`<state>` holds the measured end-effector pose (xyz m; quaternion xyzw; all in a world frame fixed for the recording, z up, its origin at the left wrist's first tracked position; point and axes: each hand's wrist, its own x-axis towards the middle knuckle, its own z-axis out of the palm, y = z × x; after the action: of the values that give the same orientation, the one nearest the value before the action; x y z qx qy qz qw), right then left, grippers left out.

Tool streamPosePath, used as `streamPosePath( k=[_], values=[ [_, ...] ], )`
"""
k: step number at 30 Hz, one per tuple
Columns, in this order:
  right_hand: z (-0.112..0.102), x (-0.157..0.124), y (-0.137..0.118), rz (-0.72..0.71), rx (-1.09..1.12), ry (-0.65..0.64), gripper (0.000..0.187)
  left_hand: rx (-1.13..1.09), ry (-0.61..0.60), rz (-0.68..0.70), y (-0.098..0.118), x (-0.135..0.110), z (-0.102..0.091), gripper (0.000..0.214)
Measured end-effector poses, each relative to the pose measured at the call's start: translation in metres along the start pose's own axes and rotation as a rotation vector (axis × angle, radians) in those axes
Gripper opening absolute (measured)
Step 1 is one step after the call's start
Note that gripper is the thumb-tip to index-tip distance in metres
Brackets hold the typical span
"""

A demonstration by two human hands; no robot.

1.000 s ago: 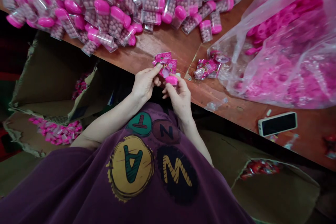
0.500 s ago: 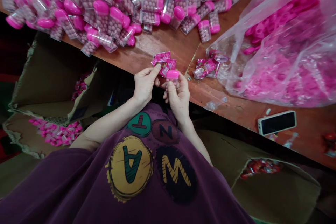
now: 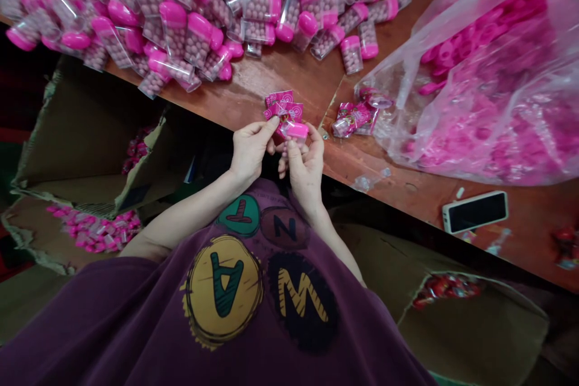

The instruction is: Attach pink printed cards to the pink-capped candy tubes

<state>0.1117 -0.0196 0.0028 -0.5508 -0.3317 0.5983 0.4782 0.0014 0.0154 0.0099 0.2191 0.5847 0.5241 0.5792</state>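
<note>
My left hand [image 3: 249,148] pinches a small stack of pink printed labels [image 3: 281,106] at the near edge of the wooden table [image 3: 289,81]. Close beside it, my right hand [image 3: 305,163] grips a small bottle by its pink cap [image 3: 297,130]; the bottle's body is hidden by my fingers. Cap and labels touch between the two hands. A few more pink labels [image 3: 355,117] lie on the table just to the right.
A heap of pink-capped bottles in clear wrap [image 3: 190,6] covers the far left of the table. A clear bag of pink caps [image 3: 493,78] lies at right, with a phone [image 3: 474,211] near the edge. Cardboard boxes [image 3: 81,145] holding pink items stand below left.
My right hand has turned the pink-capped bottle and brought it up against the labels; both hands have drawn slightly closer together.
</note>
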Motion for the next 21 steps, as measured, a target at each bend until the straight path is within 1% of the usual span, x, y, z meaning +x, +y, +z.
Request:
streamPosePath(
  k=[4, 7, 12, 15, 18, 19, 20, 21],
  values=[
    [-0.002, 0.0, 0.001, -0.04, -0.029, 0.028, 0.061, 0.021, -0.056, -0.011, -0.001, 0.0, -0.002, 0.05],
    [-0.003, -0.004, -0.002, -0.002, -0.017, 0.003, 0.054, -0.017, -0.061, -0.023, 0.0, 0.001, -0.002, 0.052],
    [-0.006, -0.008, -0.013, 0.153, 0.112, -0.106, 0.052, -0.044, -0.065, -0.011, 0.001, 0.001, -0.001, 0.053],
    [-0.013, -0.003, -0.02, 0.295, 0.237, -0.219, 0.048, -0.04, -0.075, -0.02, 0.002, 0.0, -0.002, 0.049],
    [-0.019, 0.002, -0.02, 0.415, 0.319, -0.317, 0.049, -0.054, -0.083, -0.035, 0.002, 0.0, -0.003, 0.045],
    [-0.019, 0.003, -0.018, 0.415, 0.309, -0.318, 0.05, -0.061, -0.084, -0.039, 0.002, 0.0, -0.003, 0.044],
    [-0.018, 0.003, -0.015, 0.383, 0.273, -0.291, 0.05, -0.068, -0.088, -0.041, 0.002, 0.0, -0.003, 0.043],
    [-0.017, 0.002, -0.011, 0.318, 0.212, -0.239, 0.049, -0.074, -0.092, -0.042, 0.002, 0.001, -0.003, 0.043]
  ],
)
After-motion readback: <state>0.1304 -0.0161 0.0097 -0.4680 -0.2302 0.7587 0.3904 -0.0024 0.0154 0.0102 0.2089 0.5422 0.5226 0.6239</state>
